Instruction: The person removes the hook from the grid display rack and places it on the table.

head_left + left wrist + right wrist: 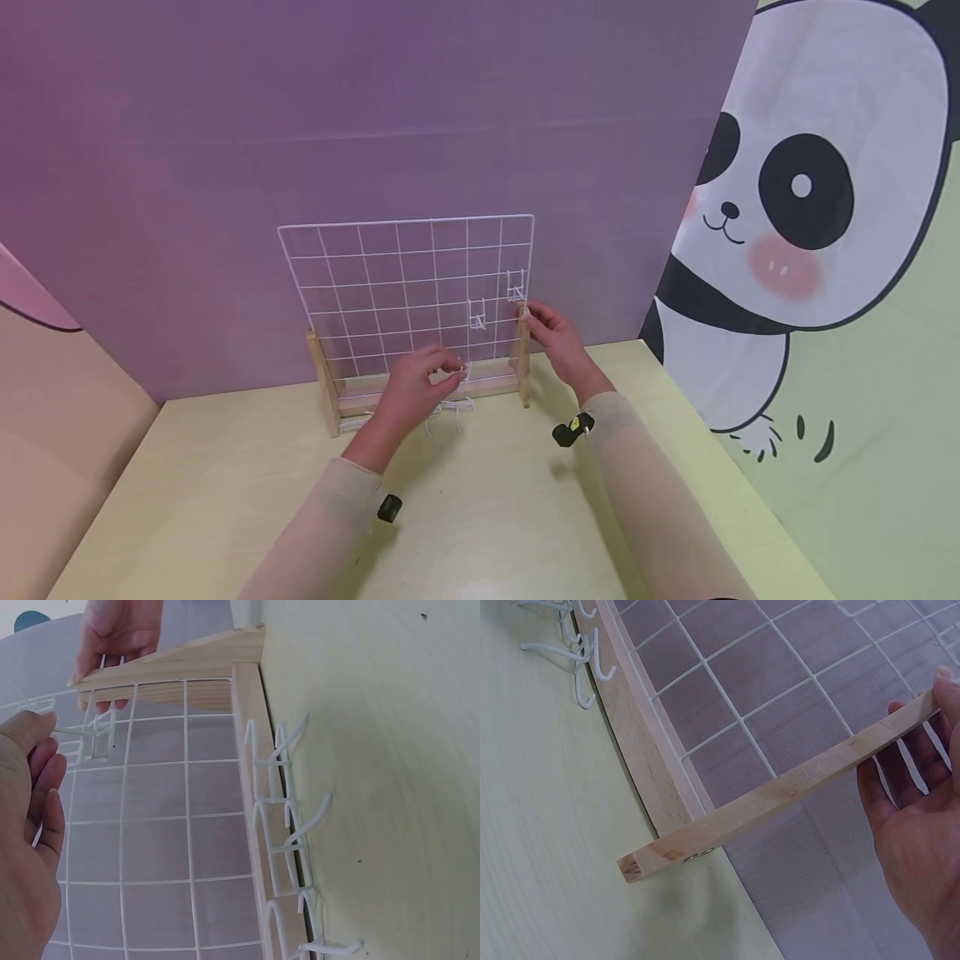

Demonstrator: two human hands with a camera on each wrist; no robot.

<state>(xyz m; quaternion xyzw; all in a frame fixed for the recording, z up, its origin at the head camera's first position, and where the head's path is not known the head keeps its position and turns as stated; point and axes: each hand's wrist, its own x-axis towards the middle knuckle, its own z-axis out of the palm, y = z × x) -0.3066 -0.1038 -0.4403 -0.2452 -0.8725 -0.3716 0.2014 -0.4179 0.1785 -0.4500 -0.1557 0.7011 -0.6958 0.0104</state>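
A white wire grid panel [390,283] stands upright in a wooden base [420,387] at the back of the pale yellow table [225,483]. Two white wire hooks hang on the grid's right side, one [477,317] lower than the other [515,288]. My left hand [452,367] pinches another white hook [79,731] close to the grid's lower wires. My right hand [529,316] grips the top of the right wooden upright [795,780], thumb on its end and fingers behind it. Several loose hooks [289,825] lie on the table against the base.
A purple backdrop [375,108] rises just behind the grid. A panda-print curtain [810,208] hangs at the right past the table's edge. The table's left edge meets a tan surface [52,433].
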